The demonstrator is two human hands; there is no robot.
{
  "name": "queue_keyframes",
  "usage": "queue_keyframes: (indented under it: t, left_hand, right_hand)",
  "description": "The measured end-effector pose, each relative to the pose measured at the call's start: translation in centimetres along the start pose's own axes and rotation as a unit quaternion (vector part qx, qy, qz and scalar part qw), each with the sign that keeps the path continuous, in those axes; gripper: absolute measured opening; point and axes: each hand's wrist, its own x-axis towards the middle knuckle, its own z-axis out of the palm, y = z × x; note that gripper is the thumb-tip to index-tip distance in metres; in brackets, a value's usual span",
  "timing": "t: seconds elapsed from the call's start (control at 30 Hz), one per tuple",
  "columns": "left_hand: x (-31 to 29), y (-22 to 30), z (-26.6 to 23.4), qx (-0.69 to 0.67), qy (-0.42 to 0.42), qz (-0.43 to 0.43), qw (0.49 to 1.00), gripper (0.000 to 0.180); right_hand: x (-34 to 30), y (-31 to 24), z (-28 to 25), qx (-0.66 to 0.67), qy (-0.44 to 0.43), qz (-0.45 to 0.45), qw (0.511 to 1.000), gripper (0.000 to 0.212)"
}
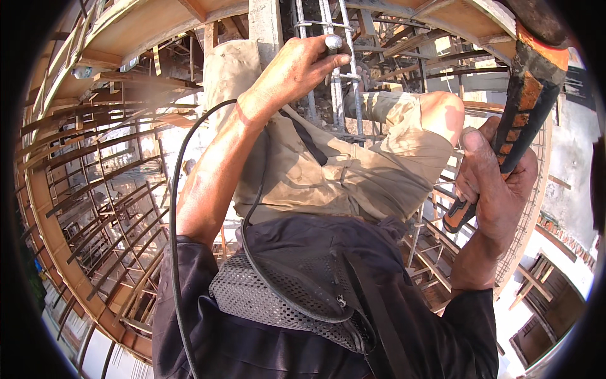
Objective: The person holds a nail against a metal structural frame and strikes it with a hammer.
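Note:
My left hand (pixel 300 69) is closed around what looks like a metal chisel (pixel 333 42). Its shiny, rounded top end pokes up out of the fingers, and its lower end is hidden. Just beside that hand, vertical steel bars (pixel 338 104) tied with cross ties rise between my legs. On the right, my right hand (pixel 499 180) is wrapped round the black and orange handle of a hammer (pixel 529 95). The hammer is raised, with its dark head at the upper right, partly cut off by the picture's edge.
A concrete post (pixel 265 25) stands ahead, next to my knee. Wooden formwork boards (pixel 57 243) curve round the left side, with many bars and poles below. A black cable (pixel 173 208) loops past my left arm, and a mesh pouch (pixel 271 297) lies on my front.

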Motion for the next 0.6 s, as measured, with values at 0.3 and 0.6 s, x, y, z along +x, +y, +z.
queue_keyframes:
  t: [0.3,0.6]
  left_hand:
    - [0.6,-2.2,-0.2,0.021,0.015,0.003,1.000,0.039]
    - [-0.1,-1.6,0.1,0.003,0.024,0.050,0.998,0.035]
  right_hand:
    - [1.8,5.0,1.4,-0.177,-0.163,0.158,0.958,0.022]
    - [0.5,0.5,2.8,0.072,-0.058,-0.137,0.986,0.021]
